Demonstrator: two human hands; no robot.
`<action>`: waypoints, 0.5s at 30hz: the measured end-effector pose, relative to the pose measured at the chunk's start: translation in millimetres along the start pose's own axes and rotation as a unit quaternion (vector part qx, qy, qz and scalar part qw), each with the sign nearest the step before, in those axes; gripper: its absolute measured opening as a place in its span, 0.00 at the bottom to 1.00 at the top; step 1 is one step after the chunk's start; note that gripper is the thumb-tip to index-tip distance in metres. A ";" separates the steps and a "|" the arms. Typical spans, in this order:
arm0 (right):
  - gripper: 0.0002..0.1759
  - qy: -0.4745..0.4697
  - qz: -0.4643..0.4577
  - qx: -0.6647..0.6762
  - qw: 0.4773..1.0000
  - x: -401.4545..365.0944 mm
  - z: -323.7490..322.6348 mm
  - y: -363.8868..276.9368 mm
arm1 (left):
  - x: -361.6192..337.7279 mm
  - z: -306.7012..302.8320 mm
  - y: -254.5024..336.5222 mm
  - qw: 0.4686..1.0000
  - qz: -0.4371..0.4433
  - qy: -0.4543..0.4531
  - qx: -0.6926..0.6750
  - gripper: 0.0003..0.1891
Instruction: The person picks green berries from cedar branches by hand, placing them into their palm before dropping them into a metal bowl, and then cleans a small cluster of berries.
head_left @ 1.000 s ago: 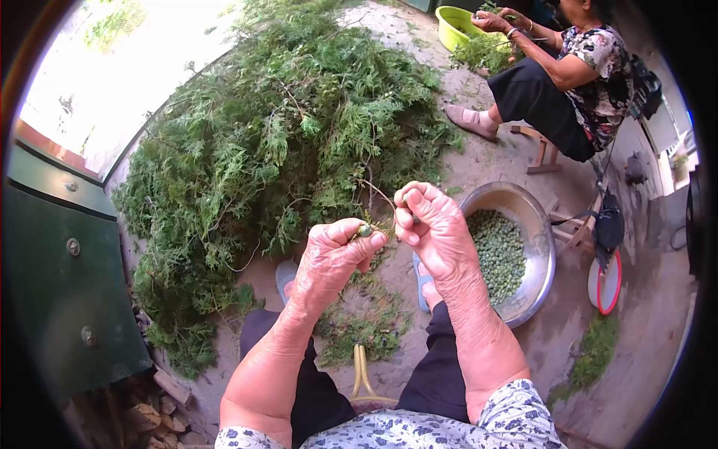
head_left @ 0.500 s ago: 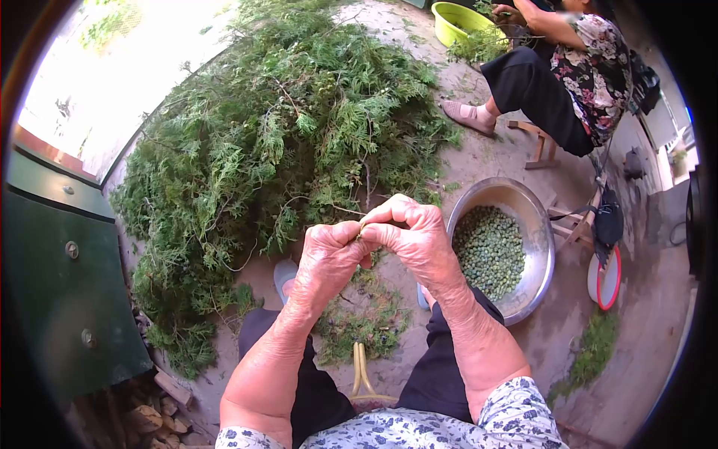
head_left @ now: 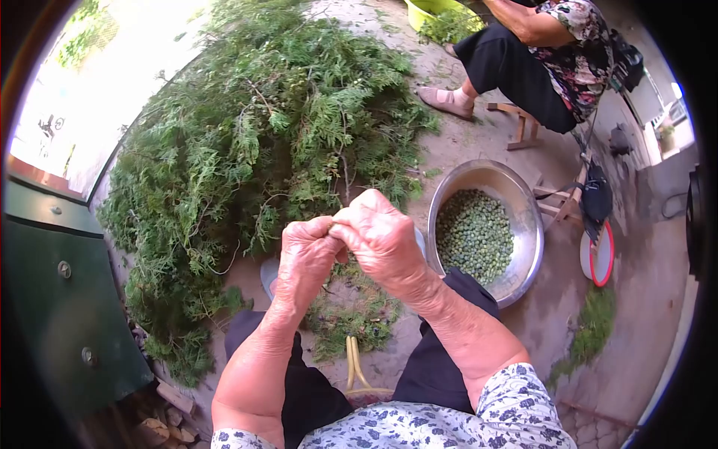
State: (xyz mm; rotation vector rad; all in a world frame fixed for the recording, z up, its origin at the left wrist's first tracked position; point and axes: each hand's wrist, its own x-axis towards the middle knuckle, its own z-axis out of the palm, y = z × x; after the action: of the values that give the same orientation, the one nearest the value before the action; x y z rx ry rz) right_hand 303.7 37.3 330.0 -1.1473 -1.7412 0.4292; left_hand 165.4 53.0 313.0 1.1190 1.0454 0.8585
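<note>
My left hand (head_left: 303,258) is closed in a pinch, its fingertips meeting those of my right hand (head_left: 381,236). The right hand is closed too, thumb and fingers pressed together. Whatever lies between the fingertips is small and mostly hidden; I cannot make it out. Both hands are raised in front of a big pile of green conifer branches (head_left: 262,142). Right of my right hand, a metal basin (head_left: 529,232) on the floor holds many small green cones (head_left: 475,236).
Loose green clippings (head_left: 351,318) lie between my feet. Another person (head_left: 516,63) sits on a wooden stool at upper right, beside a yellow-green tub (head_left: 420,16). A red-rimmed sieve (head_left: 602,253) leans at right. A dark green cabinet (head_left: 67,307) stands at left.
The view has shifted slightly, so the pile, basin and other person appear further left and higher. My hands stay pinched together, with the right hand turned so its back shows more.
</note>
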 end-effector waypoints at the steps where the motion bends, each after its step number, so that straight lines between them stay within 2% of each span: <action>1: 0.07 0.002 0.003 -0.004 1.000 -0.9 -0.9 0.7 | 0.4 0.4 -0.7 1.000 0.000 0.001 0.002 0.05; 3: 0.06 0.014 0.036 0.009 0.999 -2.5 -3.5 -1.8 | -0.9 1.5 8.4 0.999 -0.013 -0.019 0.026 0.05; 7: 0.04 0.100 0.186 0.057 0.976 -1.3 -35.1 15.0 | -11.9 11.7 5.2 0.993 -0.073 -0.047 0.076 0.06; 8: 0.04 0.141 0.166 0.007 0.976 -1.8 -45.8 27.6 | -17.8 17.7 10.3 0.986 -0.091 -0.077 0.117 0.07; 9: 0.03 0.173 0.201 -0.008 0.964 -2.3 -58.0 39.6 | -22.8 20.4 13.2 0.963 -0.129 -0.139 0.189 0.08; 10: 0.04 0.179 0.261 -0.028 0.948 -1.3 -75.5 43.6 | -27.1 22.9 0.0 0.944 -0.094 -0.205 0.243 0.08; 11: 0.06 0.204 0.284 -0.028 0.936 -7.4 -88.7 64.7 | -32.6 25.3 -20.3 0.916 -0.057 -0.269 0.293 0.09; 13: 0.09 0.274 0.368 0.016 0.888 -19.3 -112.6 91.8 | -51.6 33.7 -53.6 0.866 0.086 -0.375 0.319 0.12; 14: 0.10 0.298 0.349 -0.055 0.887 -34.1 -124.7 119.1 | -60.0 39.7 -59.1 0.826 0.047 -0.444 0.345 0.17; 15: 0.14 0.310 0.340 -0.129 0.878 -49.8 -138.3 142.9 | -68.2 45.0 -58.0 0.817 -0.002 -0.478 0.324 0.20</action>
State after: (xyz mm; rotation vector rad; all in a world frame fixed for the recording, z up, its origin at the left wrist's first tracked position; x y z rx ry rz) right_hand 498.8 37.4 267.0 -1.8505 -0.8134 0.1946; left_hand 190.0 -36.9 275.9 1.8356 0.4482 -0.1801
